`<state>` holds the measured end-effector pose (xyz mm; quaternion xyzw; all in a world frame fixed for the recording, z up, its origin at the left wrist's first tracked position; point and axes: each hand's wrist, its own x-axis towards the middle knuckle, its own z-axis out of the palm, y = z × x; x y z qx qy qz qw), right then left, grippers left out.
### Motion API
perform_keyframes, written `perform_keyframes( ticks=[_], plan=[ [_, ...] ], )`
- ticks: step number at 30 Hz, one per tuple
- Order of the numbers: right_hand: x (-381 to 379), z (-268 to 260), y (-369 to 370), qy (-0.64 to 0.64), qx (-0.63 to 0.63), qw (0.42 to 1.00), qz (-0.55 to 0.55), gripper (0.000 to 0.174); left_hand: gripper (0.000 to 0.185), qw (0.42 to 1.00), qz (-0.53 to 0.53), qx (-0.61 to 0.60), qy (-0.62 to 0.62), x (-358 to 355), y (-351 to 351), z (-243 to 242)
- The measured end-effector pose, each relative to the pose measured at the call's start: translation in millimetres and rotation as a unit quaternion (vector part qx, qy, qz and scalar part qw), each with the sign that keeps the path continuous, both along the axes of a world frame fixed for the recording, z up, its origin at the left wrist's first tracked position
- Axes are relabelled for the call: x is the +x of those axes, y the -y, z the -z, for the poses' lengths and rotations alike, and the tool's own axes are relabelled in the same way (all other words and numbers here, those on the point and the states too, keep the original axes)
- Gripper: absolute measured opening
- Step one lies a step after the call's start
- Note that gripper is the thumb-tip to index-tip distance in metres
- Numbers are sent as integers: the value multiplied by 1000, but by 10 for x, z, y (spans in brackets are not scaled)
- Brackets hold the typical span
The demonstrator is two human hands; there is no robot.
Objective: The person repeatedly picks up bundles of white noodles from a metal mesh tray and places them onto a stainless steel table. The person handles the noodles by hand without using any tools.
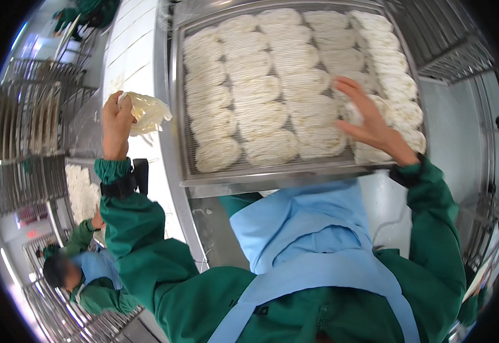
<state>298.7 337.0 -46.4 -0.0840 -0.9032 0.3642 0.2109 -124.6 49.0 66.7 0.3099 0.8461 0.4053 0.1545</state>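
My left hand (118, 122) is raised over the white slatted surface at the left. It grips a crumpled, glossy, pale-yellow translucent sheet (147, 113), whose exact material I cannot tell. In front of me a metal-framed mesh tray (249, 175) carries folded bundles of pale noodles (260, 115) in several columns. My right hand (369, 118) hovers over the tray's right part with thumb and fingers spread, slightly blurred. Nothing shows in it. Beneath it lie noodle bundles of the right-hand columns (397, 81), partly hidden by the hand; whether it touches them I cannot tell.
A white surface with cross lines (131, 47) runs along the tray's left side, behind a metal rail (163, 77). Metal racks (26, 115) stand at the far left, another rack (457, 55) at upper right. A co-worker (95, 274) is beside a pale noodle sheet (80, 193) at lower left.
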Motion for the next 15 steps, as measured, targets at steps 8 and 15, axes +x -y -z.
perform_keyframes(
  ticks=[8,15],
  plan=[
    [-1115,-177,596,-158,52,983,78,92,55,909,216,144,326,1992,-1187,-392],
    [-277,63,-893,184,107,977,4,25,32,837,104,261,470,2034,-1747,412]
  ],
)
